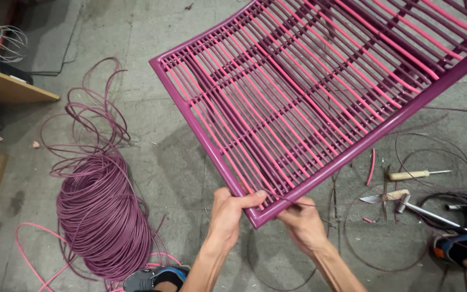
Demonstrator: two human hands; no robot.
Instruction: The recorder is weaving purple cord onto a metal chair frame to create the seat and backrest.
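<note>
gripping glossy purple woven frame (320,86) corner

The head camera is looking steeply down from close above at the floor (179,162), taking in the frame (309,86) corner.

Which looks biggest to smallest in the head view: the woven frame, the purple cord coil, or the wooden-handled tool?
1. Woven frame, though it is held nearer the camera.
2. Purple cord coil.
3. Wooden-handled tool, smallest.
</note>
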